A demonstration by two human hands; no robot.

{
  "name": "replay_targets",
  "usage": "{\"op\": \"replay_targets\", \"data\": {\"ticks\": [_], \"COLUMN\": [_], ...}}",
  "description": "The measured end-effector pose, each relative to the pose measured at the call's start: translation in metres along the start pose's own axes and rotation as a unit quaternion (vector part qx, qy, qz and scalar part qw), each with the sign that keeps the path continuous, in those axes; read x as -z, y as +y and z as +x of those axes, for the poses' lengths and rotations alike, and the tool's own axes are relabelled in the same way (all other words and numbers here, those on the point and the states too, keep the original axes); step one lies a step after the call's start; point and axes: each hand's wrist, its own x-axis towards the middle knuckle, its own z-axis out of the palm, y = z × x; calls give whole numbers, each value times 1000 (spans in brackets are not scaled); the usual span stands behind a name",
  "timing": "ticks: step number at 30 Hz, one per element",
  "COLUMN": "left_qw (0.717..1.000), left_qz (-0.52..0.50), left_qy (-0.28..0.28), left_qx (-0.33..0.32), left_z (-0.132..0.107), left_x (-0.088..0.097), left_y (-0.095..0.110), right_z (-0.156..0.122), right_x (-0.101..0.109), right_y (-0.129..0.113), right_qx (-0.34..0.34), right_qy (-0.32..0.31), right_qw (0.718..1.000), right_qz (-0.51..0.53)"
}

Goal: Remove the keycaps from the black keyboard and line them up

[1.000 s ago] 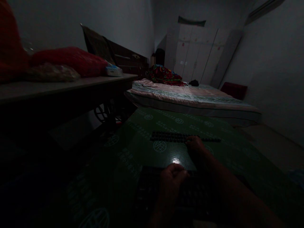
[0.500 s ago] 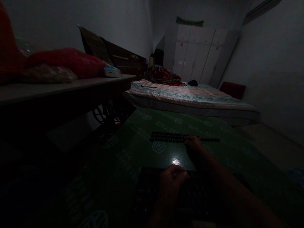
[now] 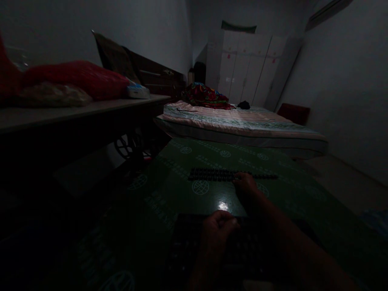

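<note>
A black keyboard [image 3: 181, 247] lies in deep shadow at the near side of the green table. My left hand [image 3: 216, 232] rests over its upper part, thumb and index finger pinched together; whatever is between them is too small to make out. Farther out, small black keycaps [image 3: 209, 174] stand in rows, a thicker block at the left and a single line running right. My right hand [image 3: 245, 184] reaches to the end of that block, its fingertips closed at a keycap there. The keyboard's right part is hidden under my right forearm.
The green table [image 3: 169, 194] has printed globe marks and a bright light reflection. Beyond it stands a bed [image 3: 242, 121] with a red flowered blanket [image 3: 206, 96]. At the left, a higher table [image 3: 115, 106] holds a red bag [image 3: 79, 79] and a small box [image 3: 138, 91].
The view has shifted slightly, so everything sits a little farther left. Both hands stay in nearly the same places, at the keyboard and at the keycap rows.
</note>
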Motion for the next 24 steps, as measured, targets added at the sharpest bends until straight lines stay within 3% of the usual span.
{"op": "replay_targets", "data": {"ticks": [24], "left_qw": [999], "left_qz": [40], "left_qy": [-4], "left_qx": [-10], "left_z": [0], "left_x": [1], "left_y": [1], "right_z": [-3], "right_x": [-1], "right_y": [0], "right_qx": [-3], "right_qy": [30], "right_qw": [999], "right_qz": [45]}}
